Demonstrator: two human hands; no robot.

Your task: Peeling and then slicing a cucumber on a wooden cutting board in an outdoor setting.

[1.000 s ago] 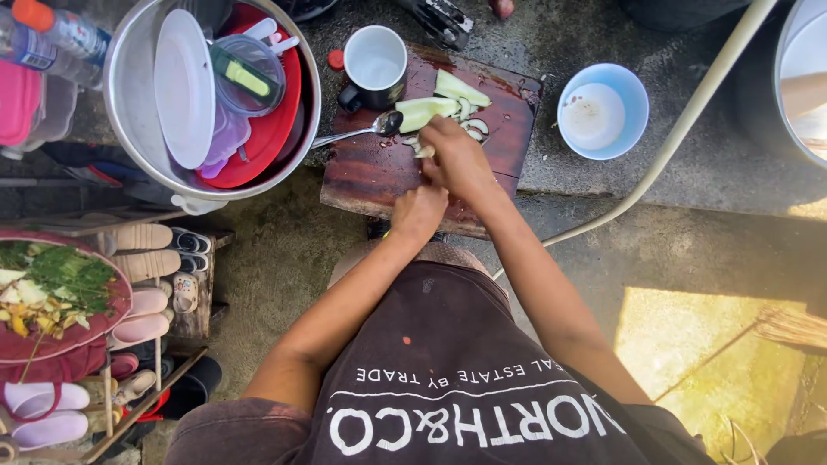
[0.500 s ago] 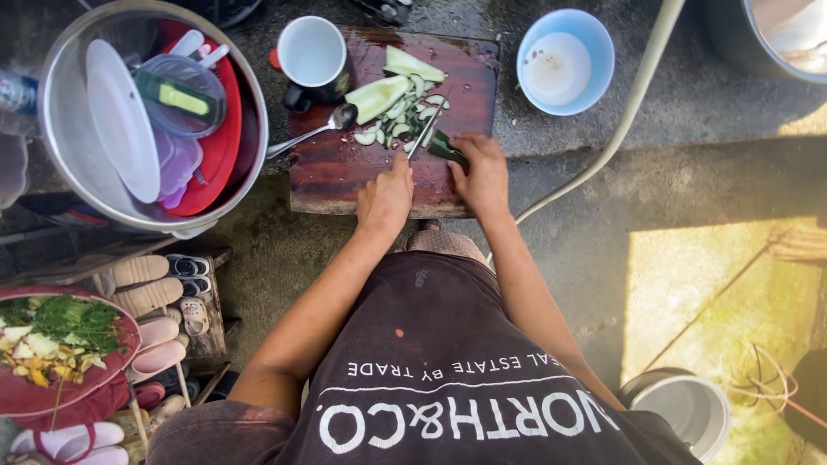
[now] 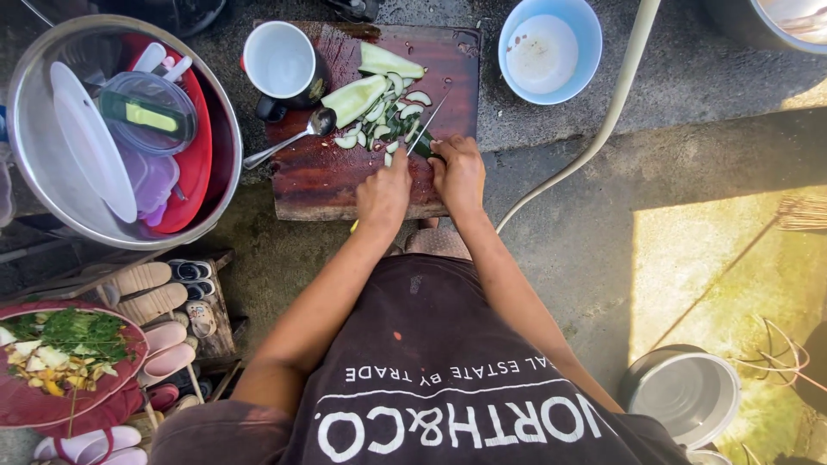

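The wooden cutting board (image 3: 327,172) lies on the concrete floor (image 3: 560,250), its near half bare and its far half crowded. The pale slices of vegetable (image 3: 388,112) sit at 12 o'clock from the hands, with 2 long halves (image 3: 357,96) beyond them near the board's far edge. At 10 o'clock a white mug (image 3: 280,62) stands on the board's far left corner, a spoon (image 3: 289,142) lying just beside it. A blue bowl (image 3: 549,52) stands off the board at 1 o'clock, and a hose (image 3: 594,138) runs past the board's right edge.

The right hand (image 3: 461,172) is curled in a closed grip on the knife (image 3: 426,125), blade pointing away over the slices. The left hand (image 3: 383,194) rests palm down on the board, fingertips at the slices, holding nothing that shows. Both forearms reach straight forward, close together.
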